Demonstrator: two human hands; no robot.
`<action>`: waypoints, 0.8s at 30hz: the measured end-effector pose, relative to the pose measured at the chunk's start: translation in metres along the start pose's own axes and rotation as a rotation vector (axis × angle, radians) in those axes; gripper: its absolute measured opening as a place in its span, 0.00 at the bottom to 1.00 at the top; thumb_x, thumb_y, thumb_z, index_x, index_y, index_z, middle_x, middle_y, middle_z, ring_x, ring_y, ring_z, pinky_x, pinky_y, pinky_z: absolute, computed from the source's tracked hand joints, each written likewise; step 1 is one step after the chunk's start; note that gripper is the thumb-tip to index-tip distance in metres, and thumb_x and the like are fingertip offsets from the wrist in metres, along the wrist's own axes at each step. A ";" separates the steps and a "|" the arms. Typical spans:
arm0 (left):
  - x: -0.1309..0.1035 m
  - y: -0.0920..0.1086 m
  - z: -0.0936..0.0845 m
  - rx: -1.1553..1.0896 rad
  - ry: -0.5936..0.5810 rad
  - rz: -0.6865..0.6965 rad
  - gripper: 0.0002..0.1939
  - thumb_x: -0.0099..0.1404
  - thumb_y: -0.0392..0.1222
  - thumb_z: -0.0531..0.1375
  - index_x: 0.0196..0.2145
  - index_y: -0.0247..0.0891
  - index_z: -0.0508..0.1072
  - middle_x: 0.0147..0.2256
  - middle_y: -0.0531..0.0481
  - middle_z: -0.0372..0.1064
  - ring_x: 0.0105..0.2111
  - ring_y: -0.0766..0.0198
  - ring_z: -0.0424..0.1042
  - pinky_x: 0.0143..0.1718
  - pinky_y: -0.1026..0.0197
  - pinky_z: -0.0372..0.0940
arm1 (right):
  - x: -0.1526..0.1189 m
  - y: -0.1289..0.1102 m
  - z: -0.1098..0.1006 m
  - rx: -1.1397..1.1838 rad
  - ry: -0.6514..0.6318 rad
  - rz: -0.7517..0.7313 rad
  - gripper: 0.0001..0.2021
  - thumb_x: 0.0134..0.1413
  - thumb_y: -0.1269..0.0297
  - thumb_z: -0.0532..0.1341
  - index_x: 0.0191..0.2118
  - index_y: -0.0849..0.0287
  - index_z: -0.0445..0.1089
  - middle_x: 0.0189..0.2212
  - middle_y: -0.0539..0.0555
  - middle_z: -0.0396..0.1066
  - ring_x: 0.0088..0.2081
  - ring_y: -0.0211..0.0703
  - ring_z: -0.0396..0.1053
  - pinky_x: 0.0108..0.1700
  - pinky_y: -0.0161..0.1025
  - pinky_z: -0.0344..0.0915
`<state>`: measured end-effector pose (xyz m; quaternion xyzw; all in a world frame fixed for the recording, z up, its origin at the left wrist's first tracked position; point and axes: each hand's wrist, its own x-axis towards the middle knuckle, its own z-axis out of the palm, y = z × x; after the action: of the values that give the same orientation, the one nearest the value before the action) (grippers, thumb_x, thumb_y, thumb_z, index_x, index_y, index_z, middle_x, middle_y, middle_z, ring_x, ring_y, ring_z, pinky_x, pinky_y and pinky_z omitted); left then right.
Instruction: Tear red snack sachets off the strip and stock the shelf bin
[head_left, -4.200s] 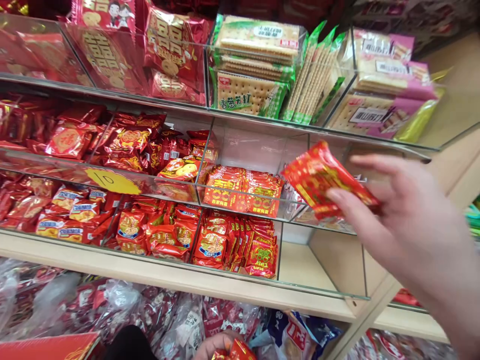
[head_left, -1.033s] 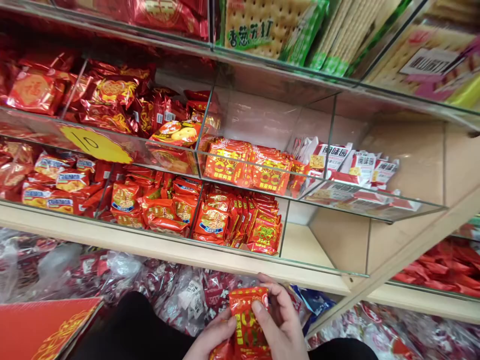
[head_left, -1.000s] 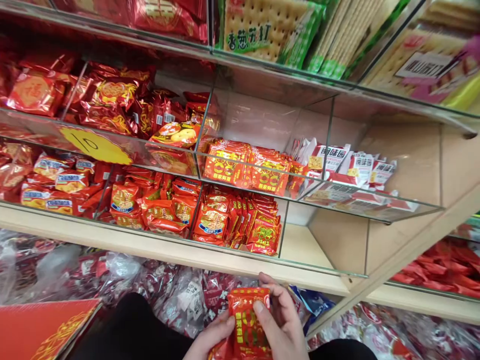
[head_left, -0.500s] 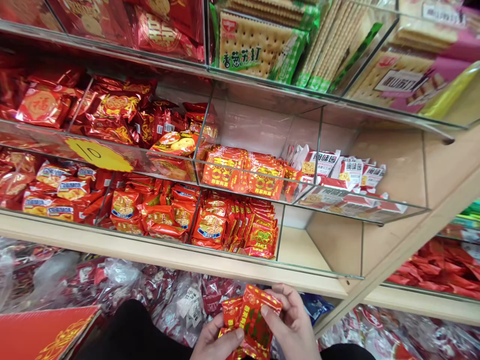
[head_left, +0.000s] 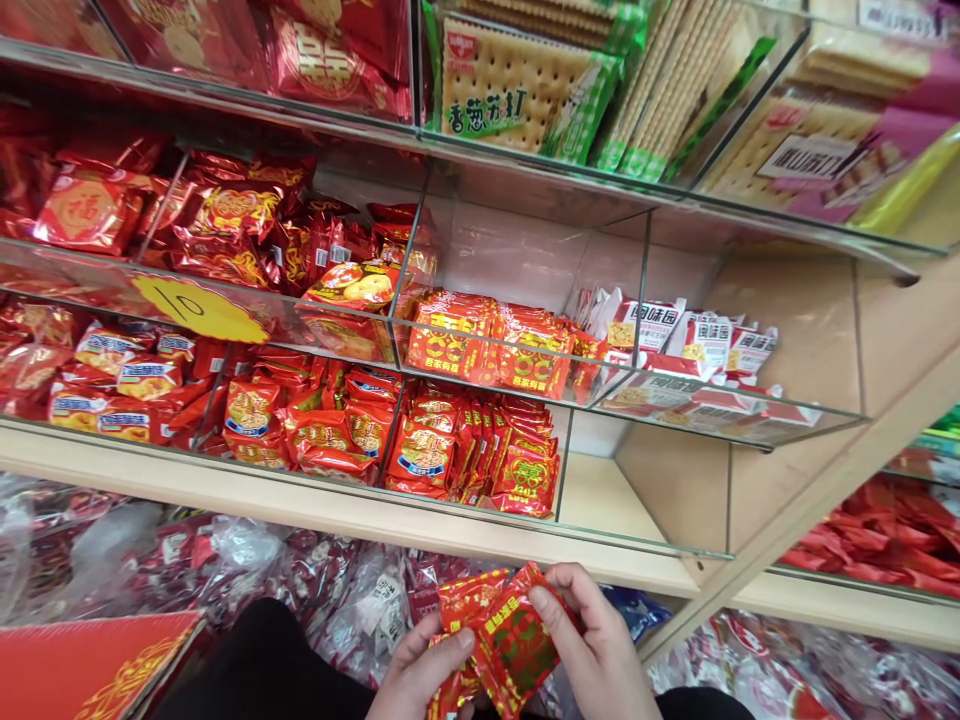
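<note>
- At the lower left of the frame, a red box point(head_left: 90, 668) sits well apart from my hands, with the black cloth over my knee point(head_left: 262, 665) between them.
- Low, just left of the frame's middle column, my left hand point(head_left: 421, 665) grips from below. The thumb is pressed down on the foil and the fingers are tucked under and behind it, so I can see little of them.
- Pinched there are the left packets point(head_left: 469, 598), red and gold, at least two by the look of it, slightly fanned. How many lie underneath I can't tell.
- Straight above them, on the middle shelf, stands a row of red packets point(head_left: 531, 350) with similar printing, well apart from my fingers.
- At the bottom centre is the front packet point(head_left: 520, 645). It lies up and to the right of my left thumb, overlapping the left packets on their right side. It is tilted, one corner pointing up and its lettered edge slanting down to the left. Its long axis seems to run aslant too, though my hands hide part of it.
- Closing in from the right, my right hand point(head_left: 600, 645) pinches that packet near its upper right edge, thumb on the face, bent fingers behind. This hand is the nearer one; my left thumb tip sits just beside the opposite edge, touching or not I can't tell.
</note>
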<state>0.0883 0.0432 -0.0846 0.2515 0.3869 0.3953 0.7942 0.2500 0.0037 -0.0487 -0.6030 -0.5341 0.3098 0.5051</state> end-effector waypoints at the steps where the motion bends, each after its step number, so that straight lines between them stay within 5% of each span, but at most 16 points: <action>1: 0.001 0.000 -0.001 -0.024 0.010 -0.006 0.22 0.37 0.48 0.73 0.28 0.34 0.74 0.17 0.51 0.70 0.12 0.71 0.63 0.12 0.71 0.58 | 0.000 0.003 0.002 0.019 0.017 0.001 0.13 0.55 0.51 0.55 0.32 0.57 0.63 0.27 0.50 0.66 0.29 0.38 0.64 0.32 0.33 0.63; 8: 0.001 0.001 0.000 -0.060 0.020 0.002 0.21 0.36 0.46 0.73 0.27 0.33 0.73 0.18 0.49 0.73 0.13 0.70 0.66 0.13 0.72 0.58 | -0.001 -0.005 -0.001 0.167 -0.127 0.079 0.19 0.51 0.52 0.59 0.46 0.55 0.61 0.38 0.56 0.71 0.39 0.45 0.69 0.41 0.40 0.66; 11: 0.000 0.003 0.002 -0.069 0.026 0.017 0.20 0.37 0.44 0.73 0.28 0.33 0.73 0.19 0.49 0.73 0.15 0.68 0.67 0.14 0.71 0.59 | -0.001 -0.009 -0.004 0.125 -0.169 0.066 0.15 0.51 0.52 0.59 0.39 0.57 0.65 0.33 0.53 0.71 0.35 0.42 0.69 0.35 0.36 0.66; 16: -0.001 0.013 -0.006 -0.254 0.104 -0.092 0.13 0.42 0.37 0.71 0.25 0.36 0.71 0.20 0.52 0.74 0.18 0.65 0.70 0.19 0.66 0.63 | -0.004 -0.015 -0.007 0.263 0.115 0.082 0.15 0.48 0.52 0.61 0.33 0.56 0.60 0.24 0.47 0.66 0.26 0.35 0.62 0.28 0.30 0.62; 20: -0.005 0.021 -0.018 -0.289 -0.176 -0.202 0.13 0.45 0.42 0.69 0.28 0.32 0.74 0.21 0.46 0.75 0.19 0.59 0.73 0.19 0.62 0.66 | -0.005 -0.025 -0.015 0.411 0.374 0.094 0.18 0.44 0.53 0.65 0.32 0.55 0.56 0.24 0.46 0.65 0.25 0.36 0.64 0.27 0.32 0.66; 24: -0.011 0.017 -0.018 -0.287 -0.401 -0.187 0.23 0.44 0.43 0.68 0.39 0.33 0.75 0.25 0.42 0.77 0.27 0.49 0.76 0.22 0.59 0.68 | -0.006 -0.026 -0.010 0.392 0.448 0.031 0.20 0.43 0.54 0.66 0.37 0.53 0.56 0.30 0.49 0.70 0.30 0.40 0.70 0.31 0.34 0.69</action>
<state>0.0618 0.0453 -0.0786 0.1724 0.1834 0.3133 0.9157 0.2494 -0.0070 -0.0225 -0.5553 -0.3300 0.2739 0.7126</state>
